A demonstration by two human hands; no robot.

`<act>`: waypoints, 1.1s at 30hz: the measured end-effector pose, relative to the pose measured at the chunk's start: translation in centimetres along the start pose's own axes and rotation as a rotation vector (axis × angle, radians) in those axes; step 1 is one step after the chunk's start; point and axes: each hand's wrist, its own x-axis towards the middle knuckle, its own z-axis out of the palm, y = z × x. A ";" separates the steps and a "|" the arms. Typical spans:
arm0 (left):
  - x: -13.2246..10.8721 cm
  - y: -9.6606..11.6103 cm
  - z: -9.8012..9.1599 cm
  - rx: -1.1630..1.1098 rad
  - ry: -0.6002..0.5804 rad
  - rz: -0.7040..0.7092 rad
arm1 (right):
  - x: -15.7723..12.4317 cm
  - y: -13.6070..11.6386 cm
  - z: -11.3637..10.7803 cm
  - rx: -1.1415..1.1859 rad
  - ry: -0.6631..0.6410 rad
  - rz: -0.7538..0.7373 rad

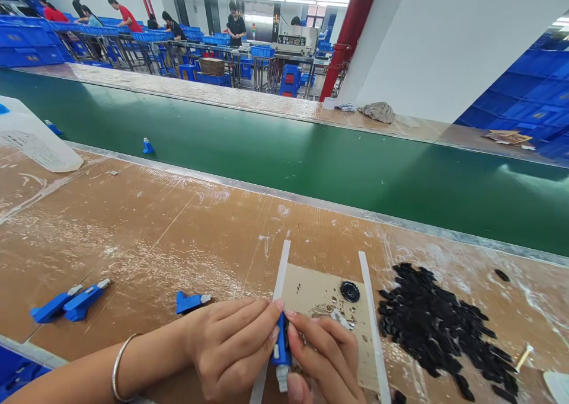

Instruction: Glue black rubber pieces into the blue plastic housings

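Observation:
My left hand (pixel 226 348) and my right hand (pixel 324 356) meet low in the view, both pinching a blue plastic connector (pixel 281 348) with a white tip pointing down. Its upper part is hidden by my fingers. Just above my right hand, a black ring-shaped part (pixel 350 291) lies on a stained cardboard pad (pixel 329 291) between two white strips. A heap of small black parts (pixel 435 327) spreads to the right of the pad. Left of my left hand lies a blue connector (pixel 189 302), and two more (pixel 56 307) (pixel 84 299) lie further left on the brown bench top (pixel 151 256).
A green conveyor belt (pixel 284 161) runs behind the bench, carrying a small blue part (pixel 148 146). A white plastic jug (pixel 31 136) stands at the left edge. Blue crates (pixel 520 90) are stacked at the right, and co-workers stand at benches far back.

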 end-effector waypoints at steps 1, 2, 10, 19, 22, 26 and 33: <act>0.1 -0.3 0.0 0.003 -0.016 0.016 | 0.0 0.0 0.2 0.021 0.016 0.005; 0.1 -0.5 0.0 0.006 -0.028 0.026 | 0.0 0.1 0.4 0.047 0.028 0.009; 0.3 0.5 -0.3 -0.001 -0.039 -0.086 | -0.4 -0.1 0.2 -0.011 -0.019 -0.001; 1.2 0.0 -0.3 0.006 0.006 -0.041 | -1.5 0.1 2.1 -0.220 0.143 -0.122; 0.8 -0.1 0.2 0.000 0.029 0.029 | -1.7 0.2 2.5 -0.152 0.136 -0.108; 0.3 -0.3 0.6 -0.005 0.001 0.058 | -1.7 0.4 2.8 -0.058 0.129 -0.074; 0.0 0.8 0.2 -0.006 -0.061 -0.057 | -1.3 0.2 2.3 -0.029 0.039 -0.046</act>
